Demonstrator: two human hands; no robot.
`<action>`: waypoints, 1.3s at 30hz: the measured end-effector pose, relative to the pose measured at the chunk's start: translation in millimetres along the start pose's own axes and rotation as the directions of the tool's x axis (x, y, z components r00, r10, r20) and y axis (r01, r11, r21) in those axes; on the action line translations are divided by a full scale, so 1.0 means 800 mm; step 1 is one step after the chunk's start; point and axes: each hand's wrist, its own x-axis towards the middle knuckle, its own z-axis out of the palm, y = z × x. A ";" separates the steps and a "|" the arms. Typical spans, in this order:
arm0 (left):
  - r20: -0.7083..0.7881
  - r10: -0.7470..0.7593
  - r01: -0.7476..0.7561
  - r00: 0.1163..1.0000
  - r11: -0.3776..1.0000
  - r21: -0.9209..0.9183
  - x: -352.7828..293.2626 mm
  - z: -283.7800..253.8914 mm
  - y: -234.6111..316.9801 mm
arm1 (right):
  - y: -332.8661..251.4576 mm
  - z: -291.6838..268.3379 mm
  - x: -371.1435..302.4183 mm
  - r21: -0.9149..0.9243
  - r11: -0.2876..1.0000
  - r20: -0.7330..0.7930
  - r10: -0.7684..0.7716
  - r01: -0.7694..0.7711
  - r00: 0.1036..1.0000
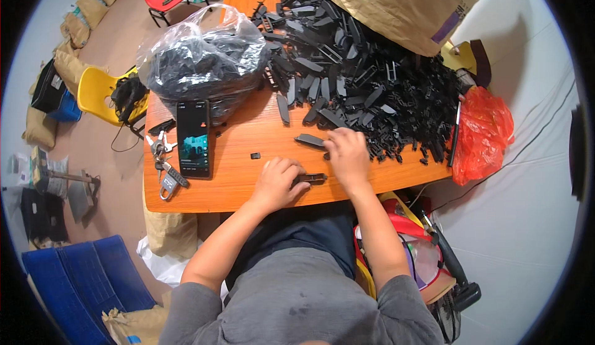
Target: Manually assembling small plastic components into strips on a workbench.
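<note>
My left hand (279, 182) rests near the table's front edge, its fingers closed on a long black plastic part (317, 178) that sticks out to the right. A little farther up and to the right, my right hand (348, 156) has its fingers bent together. A small dark bit shows at its fingertips, too little to name. Beside those fingertips lies a flat black plastic piece (308, 140) with a pointed end. One small black piece (255, 156) lies alone to the left. Behind my hands spreads a big heap of black plastic parts (365, 91).
A phone (193, 140) with a lit screen and keys with a padlock (168, 187) lie on the left. A clear plastic bag (204, 66) of dark parts stands behind them. Far right are a brown paper sack (403, 10) and a red plastic bag (483, 134).
</note>
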 end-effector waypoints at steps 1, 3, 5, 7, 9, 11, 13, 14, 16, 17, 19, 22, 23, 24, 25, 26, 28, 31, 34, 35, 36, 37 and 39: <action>0.005 0.006 -0.005 1.000 1.000 -0.013 -0.002 -0.001 -0.001 | 0.011 -0.015 0.000 0.004 1.000 -0.042 0.027 -0.027 0.999; -0.012 0.007 -0.007 1.000 1.000 -0.001 -0.003 -0.005 -0.001 | 0.039 -0.040 -0.012 0.050 0.987 -0.019 0.153 -0.152 0.988; -0.010 0.007 -0.007 1.000 1.000 -0.016 -0.001 -0.004 -0.001 | 0.056 -0.051 -0.029 0.071 0.961 0.041 0.265 -0.267 0.963; -0.002 -0.001 0.001 1.000 1.000 -0.015 0.003 -0.004 -0.001 | 0.062 -0.048 -0.039 0.088 0.975 0.116 0.195 -0.206 0.974; 0.015 -0.016 0.016 1.000 1.000 -0.011 0.003 -0.001 -0.001 | 0.047 -0.037 -0.043 0.097 0.970 0.135 0.207 -0.221 0.969; 0.030 -0.016 0.016 0.999 1.000 -0.006 0.000 -0.001 -0.003 | 0.036 -0.027 -0.040 0.091 0.981 0.088 0.163 -0.171 0.983; 0.031 -0.015 0.016 0.999 1.000 -0.013 0.000 0.000 -0.003 | 0.039 -0.018 -0.041 0.079 0.989 0.093 0.121 -0.129 0.988; 0.027 -0.013 0.014 1.000 1.000 -0.020 0.002 0.000 -0.003 | 0.036 -0.017 -0.043 0.143 0.989 0.059 0.037 -0.045 0.998; 0.019 -0.024 0.024 1.000 1.000 -0.010 0.002 0.002 -0.004 | 0.007 -0.035 -0.041 0.303 0.946 0.059 -0.135 0.111 0.989; 0.023 -0.022 0.022 0.999 1.000 -0.008 0.000 0.002 -0.002 | -0.003 -0.037 -0.044 0.306 0.946 0.063 -0.136 0.111 0.989; 0.020 -0.019 0.019 1.000 1.000 -0.009 0.000 0.002 -0.003 | -0.015 -0.037 -0.047 0.371 0.910 0.133 -0.249 0.185 0.959; 0.017 -0.006 0.006 1.000 1.000 -0.006 0.000 0.001 -0.007 | -0.011 -0.027 -0.055 0.373 0.905 0.177 -0.288 0.207 0.941; 0.022 -0.004 0.004 1.000 1.000 -0.002 -0.001 0.000 -0.007 | -0.011 -0.025 -0.056 0.384 0.901 0.183 -0.291 0.204 0.939; 0.018 -0.006 0.006 1.000 1.000 0.000 -0.002 0.001 -0.007 | -0.010 -0.025 -0.056 0.386 0.899 0.182 -0.295 0.208 0.938; 0.013 -0.002 0.002 1.000 1.000 0.002 -0.001 0.001 -0.005 | -0.008 -0.026 -0.055 0.415 0.890 0.189 -0.289 0.190 0.938; 0.009 0.000 0.000 1.000 1.000 0.005 0.000 0.000 -0.005 | -0.006 -0.026 -0.054 0.444 0.879 0.196 -0.283 0.173 0.939; 0.003 -0.001 0.001 1.000 1.000 -0.003 -0.002 0.002 -0.005 | -0.004 -0.023 -0.061 0.456 0.872 0.172 -0.282 0.177 0.944; -0.002 -0.001 0.001 1.000 1.000 -0.009 0.000 0.002 -0.006 | -0.007 -0.022 -0.064 0.441 0.878 0.156 -0.277 0.185 0.948; -0.003 0.006 -0.006 1.000 1.000 -0.007 -0.001 0.002 -0.007 | -0.013 -0.033 -0.057 0.379 0.904 0.216 -0.294 0.198 0.931; -0.005 0.012 -0.012 1.000 1.000 -0.008 -0.001 0.002 -0.008 | -0.014 -0.037 -0.054 0.344 0.915 0.272 -0.311 0.210 0.911; -0.007 0.014 -0.014 1.000 1.000 -0.007 -0.002 0.001 -0.008 | -0.015 -0.040 -0.053 0.343 0.915 0.270 -0.312 0.212 0.911; -0.008 0.009 -0.009 1.000 1.000 -0.010 -0.002 0.002 -0.007 | -0.014 -0.044 -0.052 0.336 0.916 0.275 -0.317 0.218 0.908; -0.012 0.007 -0.008 1.000 1.000 -0.011 -0.001 0.001 -0.008 | -0.014 -0.045 -0.054 0.328 0.917 0.278 -0.324 0.227 0.904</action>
